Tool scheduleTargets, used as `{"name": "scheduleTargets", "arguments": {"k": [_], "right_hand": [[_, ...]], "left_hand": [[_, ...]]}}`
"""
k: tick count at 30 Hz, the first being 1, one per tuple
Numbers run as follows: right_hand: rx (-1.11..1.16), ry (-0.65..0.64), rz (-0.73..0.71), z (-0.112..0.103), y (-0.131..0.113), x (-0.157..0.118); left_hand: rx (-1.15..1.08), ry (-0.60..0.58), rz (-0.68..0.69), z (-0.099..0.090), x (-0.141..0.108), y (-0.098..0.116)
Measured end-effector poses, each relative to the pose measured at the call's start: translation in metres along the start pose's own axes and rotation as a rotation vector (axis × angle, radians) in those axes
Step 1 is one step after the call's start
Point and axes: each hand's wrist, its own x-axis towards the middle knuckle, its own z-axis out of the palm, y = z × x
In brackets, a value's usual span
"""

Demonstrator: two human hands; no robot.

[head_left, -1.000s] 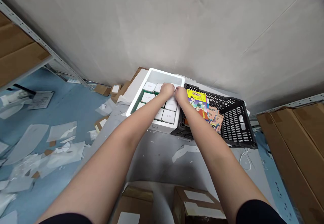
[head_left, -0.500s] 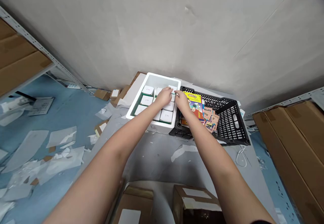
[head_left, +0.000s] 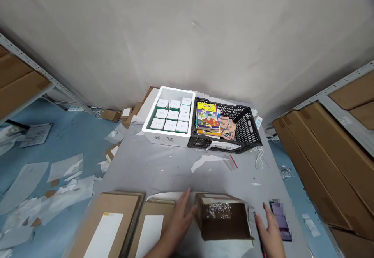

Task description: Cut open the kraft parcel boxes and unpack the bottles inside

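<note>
My left hand (head_left: 181,220) has its fingers and thumb apart, beside the left side of an open cardboard box (head_left: 246,221). That box has clear crinkled plastic (head_left: 219,211) inside its far part. To its right, my right hand (head_left: 270,232) is spread with nothing visibly in it. A thin dark item with a red end (head_left: 258,232) lies just left of this hand; whether they touch is unclear. Close to the right fingers is a phone (head_left: 282,222). A closed cardboard box with a white label (head_left: 150,234) sits under and left of my left forearm.
Against the wall stand a white foam box (head_left: 168,139) of small white boxes (head_left: 172,125) and a black crate (head_left: 251,133) holding booklets (head_left: 207,120). Another labelled cardboard box (head_left: 102,227) lies near left. Shelves with cartons (head_left: 318,168) flank the table; paper scraps litter the floor.
Both hands have left the small white boxes in the foam box and come back to the near cardboard box. My view has shifted, bringing the phone and another cardboard box into sight.
</note>
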Motion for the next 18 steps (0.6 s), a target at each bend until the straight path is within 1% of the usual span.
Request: {"name": "scheduleTargets", "arguments": {"k": [2,4,5,7,9,11,12,14,16,18], "right_hand": [[0.05,-0.118,0.105,0.013,0.023,-0.031],[0.134,-0.213,0.198,0.031,0.033,-0.054],[0.17,-0.245,0.208,0.039,0.035,-0.062],[0.203,-0.264,0.183,0.05,0.034,-0.07],[0.199,-0.246,0.167,0.05,0.03,-0.072],[0.171,-0.242,0.164,0.044,0.024,-0.071],[0.152,-0.259,0.15,0.039,0.02,-0.071],[0.096,-0.285,0.109,0.028,0.012,-0.072],[0.051,-0.279,0.071,0.019,0.006,-0.076],[0.048,-0.259,0.074,0.011,0.008,-0.082]], "left_hand": [[-0.016,-0.042,-0.089,0.035,-0.024,-0.015],[-0.067,-0.065,-0.154,0.064,-0.037,-0.026],[-0.11,-0.09,-0.182,0.076,-0.041,-0.031],[-0.196,-0.116,-0.175,0.093,-0.043,-0.04],[-0.195,-0.083,-0.117,0.102,-0.042,-0.046],[-0.151,-0.043,-0.08,0.104,-0.04,-0.048],[-0.135,-0.03,-0.073,0.103,-0.04,-0.048],[-0.093,-0.022,-0.053,0.101,-0.042,-0.044],[-0.022,-0.014,-0.06,0.102,-0.047,-0.039],[0.019,0.037,-0.038,0.106,-0.056,-0.033]]}}
